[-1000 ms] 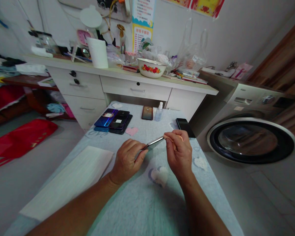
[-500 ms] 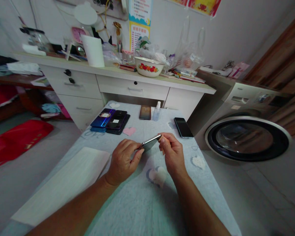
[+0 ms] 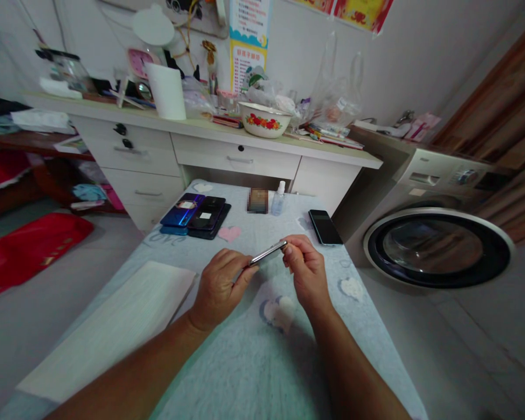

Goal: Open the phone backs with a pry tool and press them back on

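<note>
A slim phone (image 3: 268, 253) is held above the cloth-covered table (image 3: 227, 367), its silvery edge facing me and its right end tilted up. My left hand (image 3: 221, 286) pinches the left end between thumb and fingers. At the other end, my right hand (image 3: 307, 269) is closed with thumb and fingertips on the corner. Whether a small item is also in the right fingers is hidden. Beyond the left hand lie a blue phone (image 3: 180, 217) and a black phone (image 3: 206, 213) with white labels, stacked on others. To the right lies another dark phone (image 3: 325, 226).
A spray bottle (image 3: 279, 199) and a pixelated small brown item (image 3: 258, 201) stand near the table's far edge. A long white sheet or board (image 3: 114, 326) lies at left. Behind are a white desk (image 3: 236, 156) and, at right, a washing machine (image 3: 437, 245).
The phone has been turned nearly edge-on, so its flat face shows less now. Both hands keep their grip and have barely moved.
</note>
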A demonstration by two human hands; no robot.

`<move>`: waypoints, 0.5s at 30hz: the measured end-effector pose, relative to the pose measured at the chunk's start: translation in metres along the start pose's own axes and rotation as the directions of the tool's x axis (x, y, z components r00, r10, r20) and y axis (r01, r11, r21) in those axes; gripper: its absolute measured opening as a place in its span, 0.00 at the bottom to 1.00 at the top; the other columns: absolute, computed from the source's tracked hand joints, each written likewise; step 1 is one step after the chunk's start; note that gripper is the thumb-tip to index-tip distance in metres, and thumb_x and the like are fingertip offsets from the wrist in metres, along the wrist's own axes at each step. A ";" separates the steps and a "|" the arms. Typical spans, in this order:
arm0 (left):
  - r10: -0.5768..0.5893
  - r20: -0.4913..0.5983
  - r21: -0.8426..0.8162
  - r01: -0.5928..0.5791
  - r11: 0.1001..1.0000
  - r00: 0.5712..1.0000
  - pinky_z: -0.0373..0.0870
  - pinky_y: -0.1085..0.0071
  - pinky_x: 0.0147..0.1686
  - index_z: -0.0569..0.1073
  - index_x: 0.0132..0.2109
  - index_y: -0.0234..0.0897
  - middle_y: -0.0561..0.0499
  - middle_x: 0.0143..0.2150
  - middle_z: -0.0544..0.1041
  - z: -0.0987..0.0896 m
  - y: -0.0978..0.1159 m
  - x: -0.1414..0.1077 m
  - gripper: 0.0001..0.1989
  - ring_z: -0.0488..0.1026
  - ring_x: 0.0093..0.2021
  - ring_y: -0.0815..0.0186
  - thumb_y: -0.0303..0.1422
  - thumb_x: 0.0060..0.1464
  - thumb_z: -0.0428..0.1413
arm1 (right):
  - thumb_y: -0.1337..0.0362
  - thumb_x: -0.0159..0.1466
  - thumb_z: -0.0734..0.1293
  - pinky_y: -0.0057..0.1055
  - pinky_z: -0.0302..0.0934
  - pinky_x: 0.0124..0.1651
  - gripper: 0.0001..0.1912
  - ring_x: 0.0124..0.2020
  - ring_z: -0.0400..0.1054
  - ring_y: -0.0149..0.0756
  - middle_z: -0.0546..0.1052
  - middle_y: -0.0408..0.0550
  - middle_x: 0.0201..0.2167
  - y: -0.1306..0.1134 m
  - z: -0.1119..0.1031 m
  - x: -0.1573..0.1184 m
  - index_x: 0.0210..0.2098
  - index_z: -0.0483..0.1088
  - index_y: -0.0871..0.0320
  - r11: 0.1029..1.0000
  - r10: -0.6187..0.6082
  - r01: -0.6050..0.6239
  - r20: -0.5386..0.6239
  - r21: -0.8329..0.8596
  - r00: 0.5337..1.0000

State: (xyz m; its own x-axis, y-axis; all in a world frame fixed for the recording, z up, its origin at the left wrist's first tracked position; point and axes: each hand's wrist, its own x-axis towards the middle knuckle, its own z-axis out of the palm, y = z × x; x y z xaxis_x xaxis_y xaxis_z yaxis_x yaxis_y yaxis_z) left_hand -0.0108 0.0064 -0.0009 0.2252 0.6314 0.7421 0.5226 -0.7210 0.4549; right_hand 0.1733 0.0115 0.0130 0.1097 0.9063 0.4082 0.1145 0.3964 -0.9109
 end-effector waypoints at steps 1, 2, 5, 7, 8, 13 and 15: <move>-0.012 0.004 -0.012 0.012 1.000 1.000 0.65 0.69 0.34 0.72 0.38 0.36 0.51 0.31 0.72 0.001 -0.001 0.000 0.03 0.68 0.33 0.65 0.29 0.60 0.54 | 0.60 0.64 0.65 0.28 0.60 0.34 0.08 0.33 0.64 0.31 0.69 0.45 0.37 -0.003 -0.001 0.000 0.37 0.74 0.56 0.998 -0.048 0.048 -0.005 -0.048 0.999; -0.030 0.010 -0.024 0.030 0.999 0.999 0.65 0.69 0.35 0.72 0.38 0.36 0.51 0.31 0.73 0.003 -0.001 -0.001 0.03 0.68 0.33 0.65 0.29 0.60 0.54 | 0.61 0.64 0.64 0.29 0.61 0.38 0.07 0.36 0.64 0.32 0.69 0.46 0.36 -0.006 -0.002 0.000 0.37 0.74 0.56 0.992 -0.092 0.092 -0.005 -0.090 0.996; -0.109 0.033 -0.063 0.110 0.992 0.994 0.66 0.70 0.35 0.73 0.37 0.36 0.52 0.31 0.72 0.006 -0.006 -0.003 0.04 0.68 0.34 0.65 0.30 0.60 0.55 | 0.64 0.65 0.63 0.32 0.62 0.45 0.07 0.41 0.66 0.35 0.69 0.47 0.36 -0.013 -0.003 0.000 0.37 0.74 0.56 0.968 -0.181 0.180 0.011 -0.173 0.983; -0.159 0.052 -0.094 0.163 0.982 0.986 0.66 0.70 0.35 0.73 0.37 0.36 0.52 0.31 0.73 0.008 -0.008 -0.004 0.05 0.69 0.35 0.65 0.31 0.60 0.55 | 0.66 0.65 0.63 0.33 0.62 0.45 0.07 0.41 0.66 0.35 0.69 0.47 0.36 -0.013 -0.003 0.000 0.38 0.74 0.55 0.954 -0.210 0.209 0.020 -0.213 0.978; -0.177 0.063 -0.107 0.183 0.977 0.982 0.66 0.70 0.36 0.74 0.37 0.37 0.52 0.31 0.73 0.009 -0.009 -0.004 0.05 0.70 0.35 0.65 0.31 0.60 0.55 | 0.66 0.65 0.62 0.33 0.62 0.45 0.08 0.41 0.66 0.35 0.69 0.47 0.36 -0.013 -0.003 0.000 0.38 0.74 0.55 0.948 -0.221 0.220 0.024 -0.231 0.975; -0.201 0.095 -0.110 0.211 0.971 0.975 0.66 0.71 0.35 0.74 0.38 0.39 0.54 0.30 0.73 0.009 -0.009 -0.004 0.03 0.70 0.32 0.67 0.32 0.59 0.56 | 0.68 0.65 0.62 0.32 0.63 0.46 0.09 0.42 0.67 0.35 0.68 0.49 0.39 -0.009 -0.003 0.000 0.41 0.73 0.56 0.925 -0.249 0.252 0.046 -0.286 0.967; -0.195 0.061 -0.077 0.199 0.977 0.979 0.67 0.71 0.35 0.73 0.42 0.39 0.54 0.32 0.73 0.007 -0.008 -0.004 0.04 0.70 0.32 0.67 0.32 0.58 0.56 | 0.68 0.65 0.62 0.32 0.63 0.46 0.09 0.42 0.67 0.35 0.68 0.49 0.39 -0.009 -0.002 0.000 0.42 0.73 0.56 0.923 -0.247 0.251 0.052 -0.291 0.968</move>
State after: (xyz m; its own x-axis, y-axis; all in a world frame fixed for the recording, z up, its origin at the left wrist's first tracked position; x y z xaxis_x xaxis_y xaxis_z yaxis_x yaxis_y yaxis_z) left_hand -0.0101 0.0112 -0.0111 0.1685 0.7761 0.6077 0.4918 -0.6005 0.6305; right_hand 0.1743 0.0078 0.0210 0.0262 0.7870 0.6164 0.4203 0.5508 -0.7211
